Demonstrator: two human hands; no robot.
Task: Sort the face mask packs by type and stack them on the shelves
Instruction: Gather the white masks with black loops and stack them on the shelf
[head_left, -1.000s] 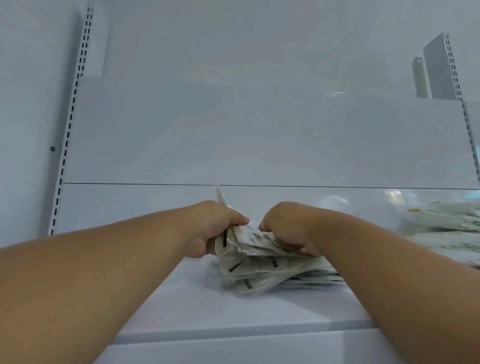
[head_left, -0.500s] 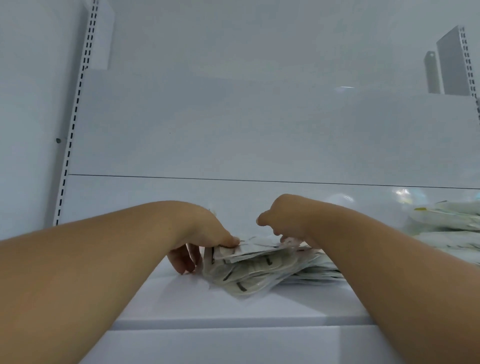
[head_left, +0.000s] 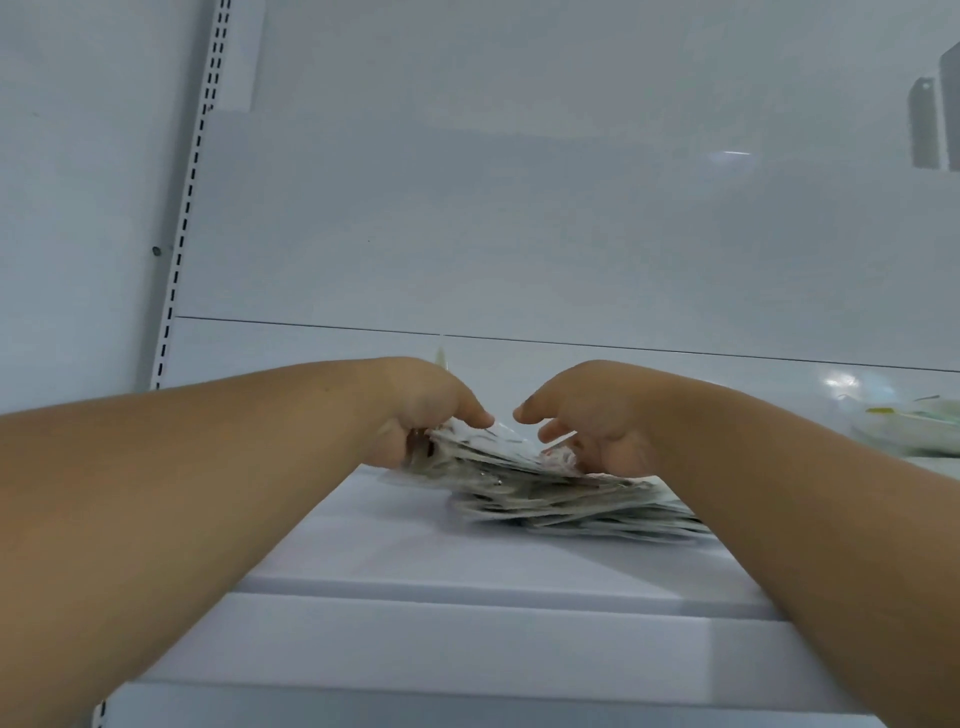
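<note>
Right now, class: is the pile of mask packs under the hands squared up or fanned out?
Fanned out: the packs in the pile are staggered, edges splayed across the shelf.

I faced a white back panel (head_left: 519, 234) with a thin horizontal seam (head_left: 623, 347) low across it. A slotted upright rail (head_left: 189, 208) ran up its left edge, against a pale wall (head_left: 78, 182). A grey bracket (head_left: 927, 124) stood upper right. Light was soft and even.

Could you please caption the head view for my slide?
Both hands, left and right, adjust a mask-pack stack on a white shelf.
</note>
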